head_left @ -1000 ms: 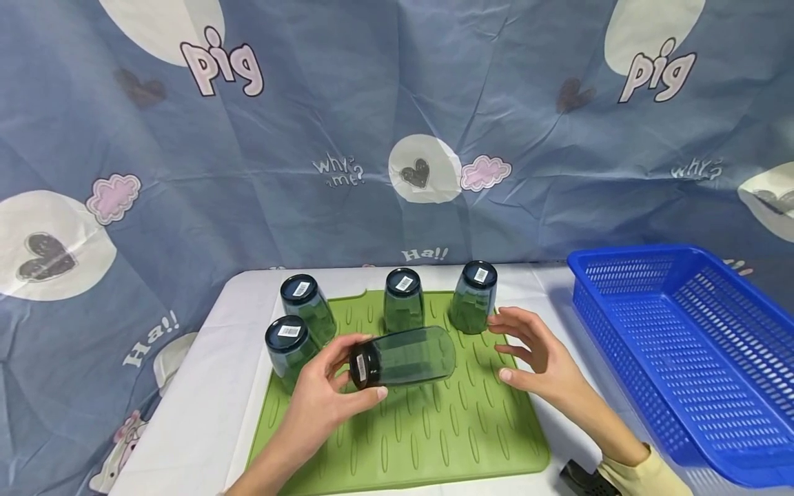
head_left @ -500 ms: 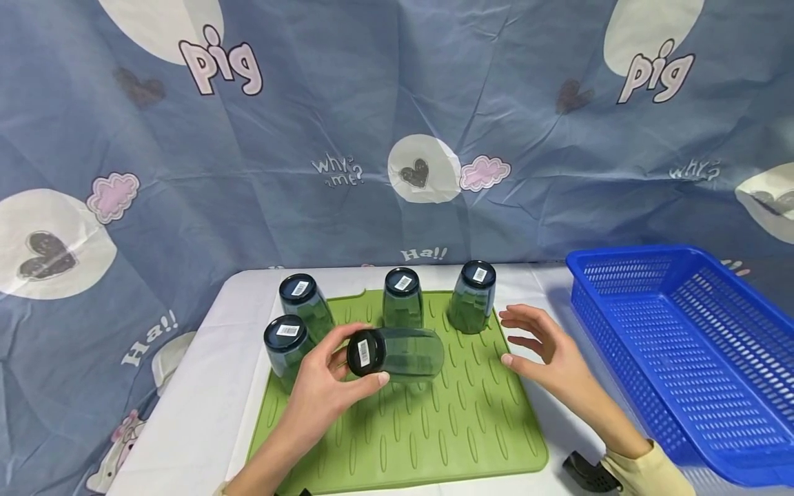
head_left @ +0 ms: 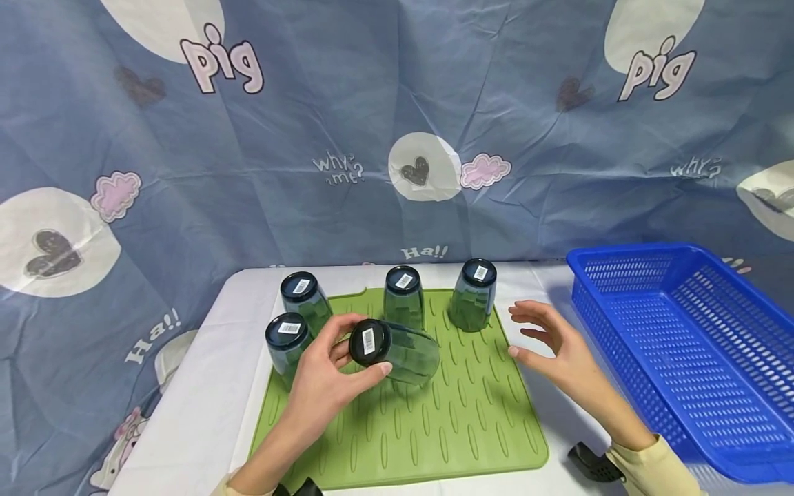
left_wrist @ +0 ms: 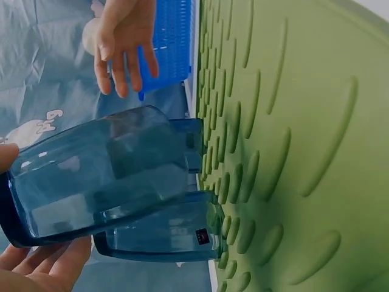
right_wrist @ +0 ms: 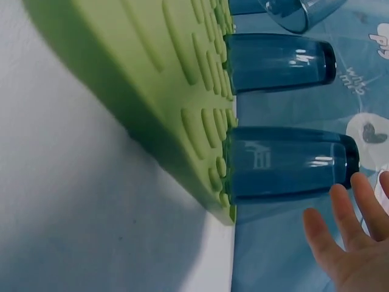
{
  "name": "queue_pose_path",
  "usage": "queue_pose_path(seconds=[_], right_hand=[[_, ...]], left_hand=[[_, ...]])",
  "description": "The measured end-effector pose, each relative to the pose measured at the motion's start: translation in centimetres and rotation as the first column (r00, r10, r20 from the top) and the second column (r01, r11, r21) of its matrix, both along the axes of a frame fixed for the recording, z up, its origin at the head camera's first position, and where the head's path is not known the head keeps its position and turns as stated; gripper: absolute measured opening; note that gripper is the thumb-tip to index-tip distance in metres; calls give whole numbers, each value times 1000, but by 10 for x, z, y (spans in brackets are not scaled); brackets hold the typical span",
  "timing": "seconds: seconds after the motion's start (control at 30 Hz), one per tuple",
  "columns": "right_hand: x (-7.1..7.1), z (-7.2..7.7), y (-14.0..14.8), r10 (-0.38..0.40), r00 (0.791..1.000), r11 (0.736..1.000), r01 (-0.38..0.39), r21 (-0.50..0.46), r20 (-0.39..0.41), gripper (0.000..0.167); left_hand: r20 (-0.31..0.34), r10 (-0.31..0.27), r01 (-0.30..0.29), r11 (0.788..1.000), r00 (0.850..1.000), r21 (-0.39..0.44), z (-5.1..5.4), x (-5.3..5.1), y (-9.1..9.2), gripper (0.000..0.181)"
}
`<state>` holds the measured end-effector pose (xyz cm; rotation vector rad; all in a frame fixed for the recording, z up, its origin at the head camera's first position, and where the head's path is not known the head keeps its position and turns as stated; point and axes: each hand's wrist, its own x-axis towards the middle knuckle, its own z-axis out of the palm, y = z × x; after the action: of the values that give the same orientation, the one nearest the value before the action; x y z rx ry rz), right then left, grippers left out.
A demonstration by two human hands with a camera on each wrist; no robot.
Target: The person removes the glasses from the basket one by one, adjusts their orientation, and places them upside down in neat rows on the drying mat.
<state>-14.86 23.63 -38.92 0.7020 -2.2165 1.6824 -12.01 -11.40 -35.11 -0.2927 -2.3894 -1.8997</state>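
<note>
My left hand [head_left: 329,379] grips a blue-green drinking glass [head_left: 409,353] near its thick dark base, thumb below and fingers behind. The glass lies tilted on its side in the air over the green ribbed mat [head_left: 459,434], base toward me and mouth to the right and away. In the left wrist view the glass [left_wrist: 97,173] shows between thumb and fingers. My right hand [head_left: 561,344] hovers right of the mat, fingers spread and holding nothing. Nearest to it is an upside-down glass [head_left: 473,296], which it does not touch.
Several more glasses stand upside down on the mat, among them a back-left glass [head_left: 304,300], a front-left glass [head_left: 288,348] and a back-middle glass [head_left: 403,296]. A blue plastic basket [head_left: 673,441] stands at the right. A printed curtain [head_left: 347,103] hangs behind the white table [head_left: 205,399].
The held glass has turned, its base swinging toward me and its mouth shifting left. My right hand has drawn a little rightward, away from the back-right glass.
</note>
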Motion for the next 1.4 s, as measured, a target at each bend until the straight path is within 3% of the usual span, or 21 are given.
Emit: queue_pose_path(seconds=[0.17,0.77,1.4], right_hand=[[-1,0,1,-9,1000,1000,9,5,-10,64],[-6,-7,7,-39,998,997,36,63,48,60],[-5,-8,8,-55,998,993,52,103,27,56]], left_hand=[[-10,15,-15,999,1000,-40,0,-3,3,68],[-39,-12,10,998,999,-64,-5,-13,15,65],[-18,-15,14,997,1000,-77,-16,-18,18,61]])
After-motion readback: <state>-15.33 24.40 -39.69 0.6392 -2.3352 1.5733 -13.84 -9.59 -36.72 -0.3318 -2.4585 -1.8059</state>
